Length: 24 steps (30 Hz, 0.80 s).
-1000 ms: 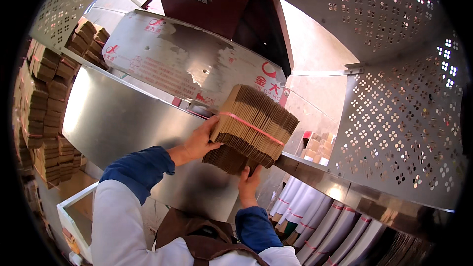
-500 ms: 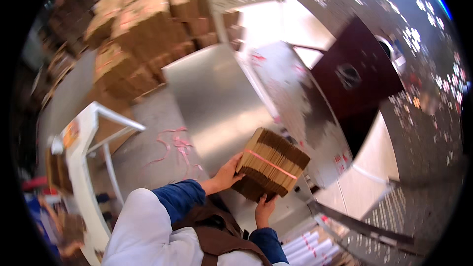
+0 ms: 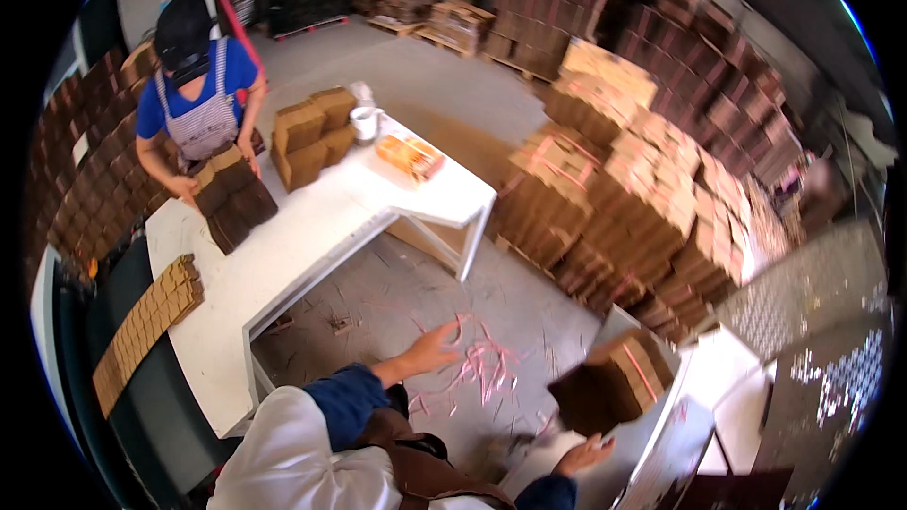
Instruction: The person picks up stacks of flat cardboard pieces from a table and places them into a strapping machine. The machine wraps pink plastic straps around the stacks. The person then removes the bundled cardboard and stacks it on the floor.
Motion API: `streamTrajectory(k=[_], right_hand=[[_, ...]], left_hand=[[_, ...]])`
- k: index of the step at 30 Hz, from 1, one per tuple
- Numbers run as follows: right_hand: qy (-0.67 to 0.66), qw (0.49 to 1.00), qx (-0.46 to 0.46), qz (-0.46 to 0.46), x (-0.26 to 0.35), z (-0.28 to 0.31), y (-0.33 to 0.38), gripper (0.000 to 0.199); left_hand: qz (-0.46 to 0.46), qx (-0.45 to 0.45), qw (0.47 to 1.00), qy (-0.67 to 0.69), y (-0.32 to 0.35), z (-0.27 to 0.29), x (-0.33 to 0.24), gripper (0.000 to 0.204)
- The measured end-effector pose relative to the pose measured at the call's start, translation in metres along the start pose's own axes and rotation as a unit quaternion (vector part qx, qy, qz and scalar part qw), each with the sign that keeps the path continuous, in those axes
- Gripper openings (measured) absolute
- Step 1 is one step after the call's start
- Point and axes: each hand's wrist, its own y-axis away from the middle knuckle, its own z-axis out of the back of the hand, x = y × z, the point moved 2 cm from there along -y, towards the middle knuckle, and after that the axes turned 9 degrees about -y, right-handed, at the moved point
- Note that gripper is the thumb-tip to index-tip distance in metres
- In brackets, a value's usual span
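Observation:
A bundle of brown cardboard pieces (image 3: 642,370), bound with a pink strap, rests on a metal-topped table (image 3: 619,323) at the right. Just below its near corner is my right hand (image 3: 583,455), empty, with the fingers stretched out. Whether its fingertips still touch the cardboard I cannot tell. My left hand (image 3: 430,351) hangs in the air over the floor, open and holding nothing. Loose pink strapping (image 3: 482,359) lies on the floor beyond it.
At a white table (image 3: 312,217) on the left, a person in an apron (image 3: 203,99) holds a cardboard stack (image 3: 231,198). The table bears a white mug (image 3: 365,125) and an orange packet (image 3: 409,157). A dark conveyor (image 3: 142,340) carries cardboard pieces (image 3: 151,321). Strapped bundles (image 3: 652,179) stand far right.
Both hands have let go of the strapped bundle, which now sits on the metal-topped table. My view has swung left, bringing in the white table and the other person.

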Motion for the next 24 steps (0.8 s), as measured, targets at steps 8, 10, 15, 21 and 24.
streamTrajectory(k=[8, 10, 15, 21, 24], right_hand=[[-0.213, 0.91, 0.356, -0.021, 0.194, -0.209, 0.05, 0.044], [-0.245, 0.866, 0.434, 0.03, 0.27, -0.309, 0.056, 0.043], [-0.243, 0.727, 0.558, 0.318, 0.523, -0.52, 0.091, 0.039], [-0.312, 0.645, 0.573, 0.398, 0.743, -0.689, 0.178, 0.037], [-0.346, 0.549, 0.733, 0.206, 0.781, -0.682, 0.237, 0.031]], left_hand=[[0.199, -0.373, 0.906, 0.011, -0.025, 0.271, 0.18, 0.091], [0.193, -0.415, 0.888, -0.051, -0.059, 0.32, 0.212, 0.093], [0.212, -0.551, 0.803, -0.078, -0.139, 0.358, 0.249, 0.095], [0.166, -0.392, 0.903, 0.065, -0.157, 0.357, 0.179, 0.076], [0.097, -0.422, 0.895, -0.109, -0.073, 0.408, 0.112, 0.062]])
